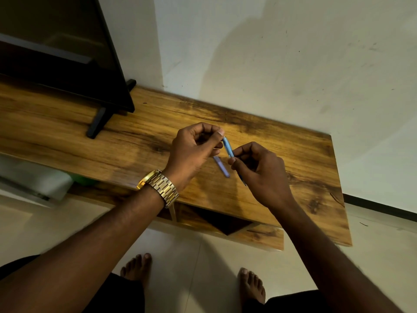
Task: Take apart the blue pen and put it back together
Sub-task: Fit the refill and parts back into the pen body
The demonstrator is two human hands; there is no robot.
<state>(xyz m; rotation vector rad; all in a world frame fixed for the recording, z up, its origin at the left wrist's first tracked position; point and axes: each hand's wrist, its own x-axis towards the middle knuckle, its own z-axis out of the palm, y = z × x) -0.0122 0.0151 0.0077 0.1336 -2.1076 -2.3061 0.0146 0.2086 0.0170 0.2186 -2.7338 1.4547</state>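
The blue pen barrel [227, 146] was held just above the wooden table [293, 154], pinched at its far end by the left hand [194, 150] and at its near end by the right hand [259, 170], fingers curled. A lilac part [222, 167], seemingly the cap, lay on the table just beneath the barrel, well right of the television [67, 53]. The pen was judged partly dismantled; whether the parts were being drawn apart or rejoined could not be told, and a steady, straight pull or push along the barrel seemed called for next
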